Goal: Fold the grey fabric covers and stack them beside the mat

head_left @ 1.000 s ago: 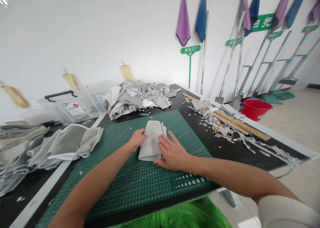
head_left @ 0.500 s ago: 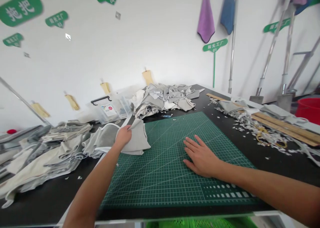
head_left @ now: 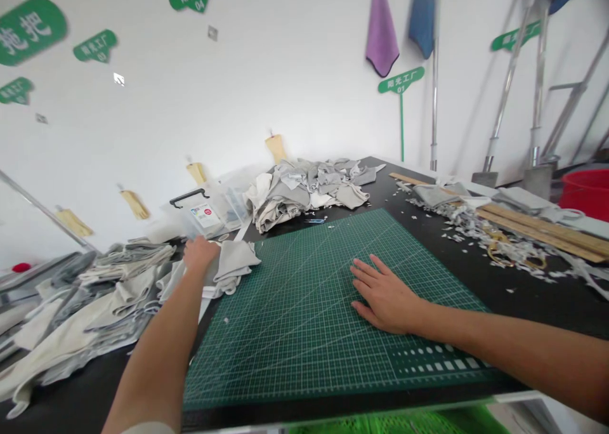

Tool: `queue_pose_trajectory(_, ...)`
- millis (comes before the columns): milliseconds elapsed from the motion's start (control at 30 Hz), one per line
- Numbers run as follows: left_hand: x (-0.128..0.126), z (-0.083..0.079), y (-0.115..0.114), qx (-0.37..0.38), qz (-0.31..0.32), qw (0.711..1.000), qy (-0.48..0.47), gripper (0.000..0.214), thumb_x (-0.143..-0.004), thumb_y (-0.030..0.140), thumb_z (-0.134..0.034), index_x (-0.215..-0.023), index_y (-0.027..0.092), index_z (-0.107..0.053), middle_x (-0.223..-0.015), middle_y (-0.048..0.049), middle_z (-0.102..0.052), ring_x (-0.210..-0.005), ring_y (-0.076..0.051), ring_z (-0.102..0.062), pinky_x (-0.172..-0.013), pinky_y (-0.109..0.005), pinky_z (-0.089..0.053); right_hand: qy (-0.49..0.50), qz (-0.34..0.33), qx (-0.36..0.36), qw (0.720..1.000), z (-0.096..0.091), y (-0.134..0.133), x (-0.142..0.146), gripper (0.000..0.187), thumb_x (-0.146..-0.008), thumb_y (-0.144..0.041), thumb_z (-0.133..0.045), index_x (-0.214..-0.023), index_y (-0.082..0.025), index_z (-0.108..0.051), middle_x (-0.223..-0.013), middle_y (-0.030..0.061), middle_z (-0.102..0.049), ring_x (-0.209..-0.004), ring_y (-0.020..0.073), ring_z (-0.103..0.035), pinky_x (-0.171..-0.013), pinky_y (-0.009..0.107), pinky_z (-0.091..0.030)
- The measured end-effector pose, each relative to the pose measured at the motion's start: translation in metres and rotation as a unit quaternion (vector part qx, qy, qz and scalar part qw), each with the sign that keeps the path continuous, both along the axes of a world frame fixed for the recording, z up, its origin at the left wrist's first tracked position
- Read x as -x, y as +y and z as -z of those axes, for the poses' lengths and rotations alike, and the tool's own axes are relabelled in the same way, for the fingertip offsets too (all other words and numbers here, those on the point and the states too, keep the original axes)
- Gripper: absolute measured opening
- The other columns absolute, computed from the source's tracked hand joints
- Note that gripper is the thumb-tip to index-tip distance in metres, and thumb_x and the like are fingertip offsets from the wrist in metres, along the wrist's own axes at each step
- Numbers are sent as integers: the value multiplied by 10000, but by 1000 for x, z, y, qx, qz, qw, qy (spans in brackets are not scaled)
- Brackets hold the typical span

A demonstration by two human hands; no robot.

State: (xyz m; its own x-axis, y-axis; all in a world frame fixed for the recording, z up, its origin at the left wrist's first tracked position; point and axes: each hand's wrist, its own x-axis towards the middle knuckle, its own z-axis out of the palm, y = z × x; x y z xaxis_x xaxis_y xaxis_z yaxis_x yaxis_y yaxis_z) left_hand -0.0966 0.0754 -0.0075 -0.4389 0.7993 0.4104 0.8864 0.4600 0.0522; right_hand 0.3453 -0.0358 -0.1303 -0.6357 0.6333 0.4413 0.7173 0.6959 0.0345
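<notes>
The left arm (head_left: 159,351) is reaching forward, the left hand (head_left: 200,255) curling downward; the right arm (head_left: 514,358) is stretching across, the right hand (head_left: 384,295) lying palm-down, 5 fingers spreading.

The left hand (head_left: 200,254) touches a gray cloth (head_left: 232,263) at the edge of the green cutting mat (head_left: 295,339), and the right hand (head_left: 386,295) lies flat on the mat.

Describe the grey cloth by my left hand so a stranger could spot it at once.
On the black worktable, find the green cutting mat. A crumpled grey cloth lies on its left edge, beside the left hand, far smaller than the heap behind it.
</notes>
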Motion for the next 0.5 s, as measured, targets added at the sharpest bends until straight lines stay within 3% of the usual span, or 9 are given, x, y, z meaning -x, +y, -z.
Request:
queue_pose_trajectory(100,-22,24,-6,-5,74,996,46,447,-848,310,-376,-1222,88,-480,-1266,-210,-472,-1140,-315,-468,-893,-446,-390,-2,2,-1,1000,1,1,0,476,-886,-456,-364,-1060,-106,-635,-1268,151,-535,-1295,311,-320,-1086,539,-99)
queue_pose_trajectory(167,-44,48,-6,11,142,987,70,420,-835,373,-431,-1206,190,-504,-1286,-111,-482,-1186,-252,-431,-969,-386,-343,-3,4,0,1000,1,0,0,474,-888,-454,-360,-1059,-108,-635,-1271,150,-533,-1296,310,-318,-1087,536,-100)
queue_pose_trajectory(267,-68,80,-4,44,228,961,148,483,-803,470,-478,-1191,185,-515,-1258,-140,-493,-1186,-295,-415,-979,-470,-303,-10,6,1,1000,0,-1,0,478,-894,-452,-346,-1063,-108,-633,-1279,148,-526,-1299,306,-313,-1089,529,-104)
queue_pose_trajectory(367,-69,98,-2,112,227,949,189,353,-843,363,-436,-1095,167,-585,-1123,-162,-563,-1092,-311,-489,-904,-503,-350,-13,9,5,1000,-1,-2,-1,479,-894,-450,-343,-1070,-108,-629,-1285,148,-521,-1305,304,-304,-1092,526,-99)
queue_pose_trajectory(500,-43,99,-6,156,200,949,189,355,-853,157,-312,-839,120,-664,-928,-173,-609,-910,-292,-580,-755,-452,-440,-11,5,14,1000,-2,-2,-2,470,-889,-442,-355,-1075,-106,-626,-1286,152,-519,-1308,304,-297,-1092,526,-86)
